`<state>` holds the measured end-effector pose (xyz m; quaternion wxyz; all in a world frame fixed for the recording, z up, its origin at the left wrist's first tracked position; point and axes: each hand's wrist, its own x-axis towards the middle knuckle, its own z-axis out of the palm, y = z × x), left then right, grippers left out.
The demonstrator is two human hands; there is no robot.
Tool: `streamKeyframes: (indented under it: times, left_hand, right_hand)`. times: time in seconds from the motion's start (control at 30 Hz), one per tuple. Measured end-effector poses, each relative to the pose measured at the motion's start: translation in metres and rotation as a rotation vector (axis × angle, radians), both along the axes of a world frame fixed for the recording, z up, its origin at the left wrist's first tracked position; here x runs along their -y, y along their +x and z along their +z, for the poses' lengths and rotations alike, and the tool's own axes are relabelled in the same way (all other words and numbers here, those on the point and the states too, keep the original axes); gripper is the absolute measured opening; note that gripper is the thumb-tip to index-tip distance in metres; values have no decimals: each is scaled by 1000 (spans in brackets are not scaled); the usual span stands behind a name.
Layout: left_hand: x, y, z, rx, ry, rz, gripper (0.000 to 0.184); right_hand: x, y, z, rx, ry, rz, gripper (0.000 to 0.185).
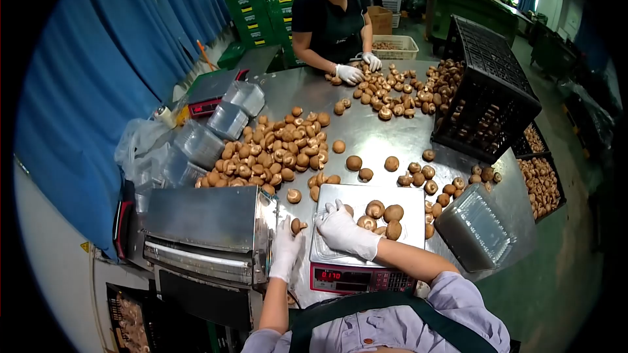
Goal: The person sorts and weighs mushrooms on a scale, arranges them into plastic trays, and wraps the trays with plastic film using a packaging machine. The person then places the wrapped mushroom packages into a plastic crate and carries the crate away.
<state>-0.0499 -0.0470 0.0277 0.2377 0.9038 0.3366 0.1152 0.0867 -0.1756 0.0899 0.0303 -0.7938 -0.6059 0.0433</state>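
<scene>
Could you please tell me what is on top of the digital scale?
On the digital scale is a clear plastic tray holding several shiitake mushrooms. The right hand covers part of the tray; what lies beneath it cannot be seen.

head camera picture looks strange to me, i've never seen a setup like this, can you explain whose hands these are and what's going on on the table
There is no robot here. The single picture comes from a camera worn on a person's head, looking forward and down, so the two white-gloved hands nearest the bottom are the wearer's own.

The left hand holds a mushroom. The right hand is over a clear tray on a scale, beside several loose mushrooms; its fingertips are too unclear to tell whether it grips anything.

On the metal table lie a large mushroom pile, stacked clear containers and a tipped black crate. Across the table, a co-worker handles more mushrooms.
</scene>
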Motion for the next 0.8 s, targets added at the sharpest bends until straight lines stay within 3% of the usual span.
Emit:
streamKeyframes:
  times: [0.07,0.1,0.17,0.23,0.3,0.43,0.53,0.8]
  left_hand:
    - [8,-15,6,44,45,-13,57]
    - [15,-25,16,-103,-43,-18,49]
    - [24,-44,18,-324,-108,-53,38]
    - [32,-58,22,-401,-87,-83,36]
    - [42,-66,39,-708,-69,-181,33]
    - [47,-77,24,-823,-40,-271,28]
    - [49,-83,-6,-871,179,-304,24]
    - [44,-81,-7,-959,79,-436,23]
  right_hand:
    - [0,2,6,-68,7,73,35]
    - [3,3,6,-64,9,72,35]
    - [12,5,7,-68,400,57,36]
    - [24,6,25,-183,454,16,38]
    - [36,7,41,-298,508,-23,40]
    - [61,8,53,-399,646,-37,41]
    - [78,9,62,-404,675,-92,40]
    - [116,14,66,-358,668,-244,42]
